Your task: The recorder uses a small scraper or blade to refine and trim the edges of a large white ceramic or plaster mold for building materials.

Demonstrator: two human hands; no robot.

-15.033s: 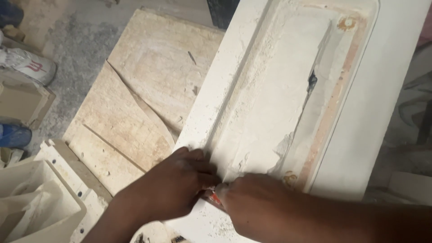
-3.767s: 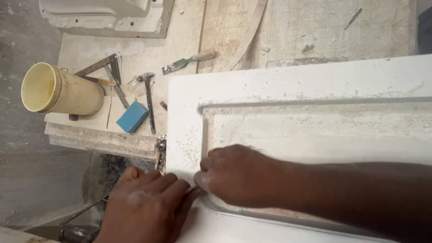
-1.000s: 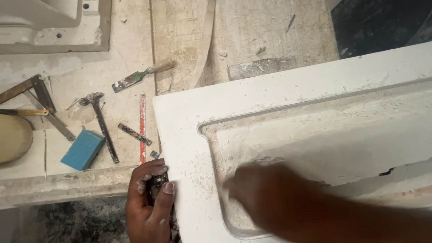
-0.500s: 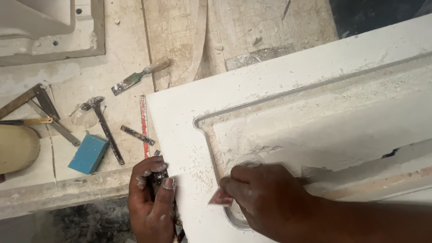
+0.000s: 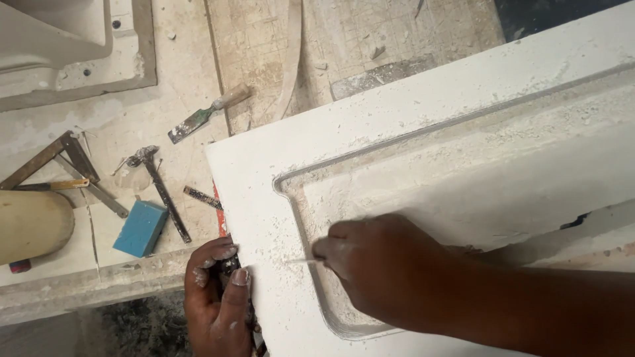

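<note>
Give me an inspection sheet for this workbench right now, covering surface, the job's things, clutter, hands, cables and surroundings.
Surface: dusty pale bench, cracked in places.
Job's things: white panel with a recessed groove, strewn with white crumbs; thin blade at the groove.
Clutter: chisel, hammer, blue block, metal square, yellow bucket on its side.
Hands: left hand grips the panel's edge; right hand holds the blade, its grip blurred.
Cables: nothing seen.
Surroundings: white mould at the top left; dark rubble below the bench.
</note>
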